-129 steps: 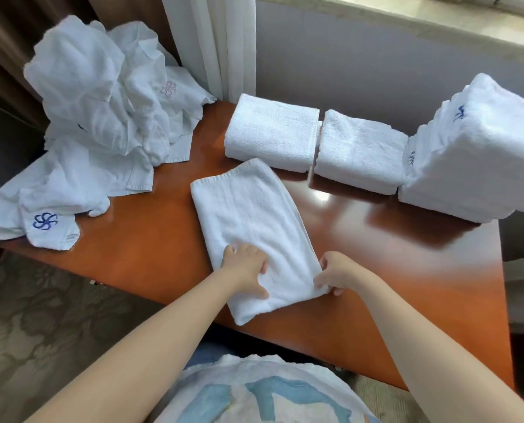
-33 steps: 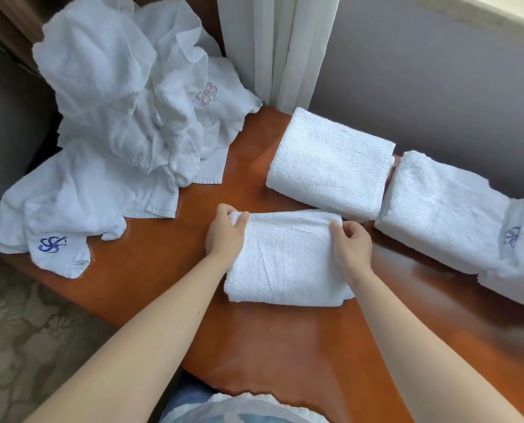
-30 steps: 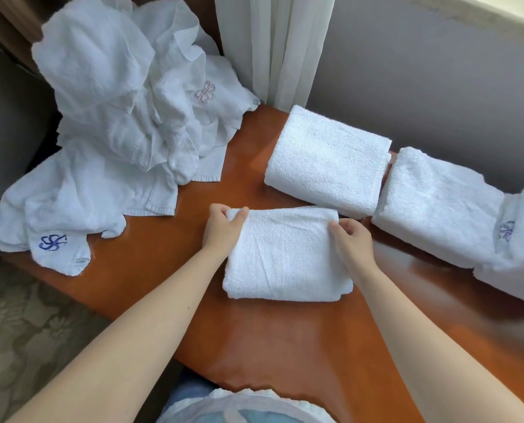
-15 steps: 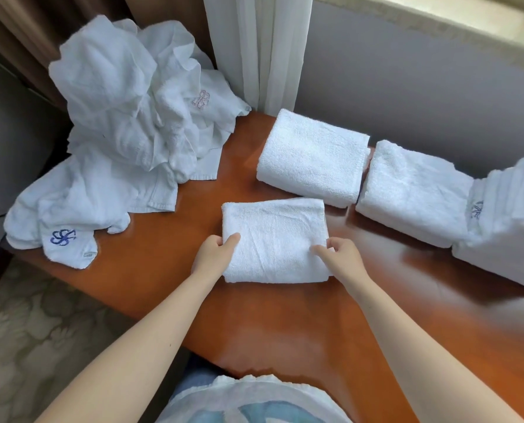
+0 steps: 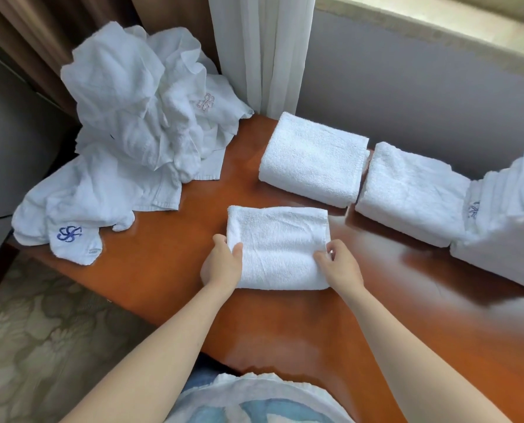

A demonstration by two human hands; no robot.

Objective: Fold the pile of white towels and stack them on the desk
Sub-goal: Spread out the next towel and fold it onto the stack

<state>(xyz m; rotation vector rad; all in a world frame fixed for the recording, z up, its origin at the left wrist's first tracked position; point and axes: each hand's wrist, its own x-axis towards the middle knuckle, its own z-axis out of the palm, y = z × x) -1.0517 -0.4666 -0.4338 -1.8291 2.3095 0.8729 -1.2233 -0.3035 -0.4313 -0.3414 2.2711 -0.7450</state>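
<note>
Sheer curtain [image 5: 263,50], grey wall [image 5: 422,87] and patterned carpet [image 5: 41,346]
The white curtain hangs in straight folds at the back, a brown drape [image 5: 41,41] just beside it on the left. The wall runs rightward beneath a pale stone ledge [image 5: 437,22]. A smooth grey surface [image 5: 10,141], unidentifiable, fills the left edge. The beige leafy carpet lies lower left; a white garment [image 5: 254,404] with blue print shows at the bottom edge.

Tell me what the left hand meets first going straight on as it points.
The left hand grips the left edge of the folded towel; beyond it bare desk, then probably the right fringe of the crumpled towel pile; depth unclear.
</note>
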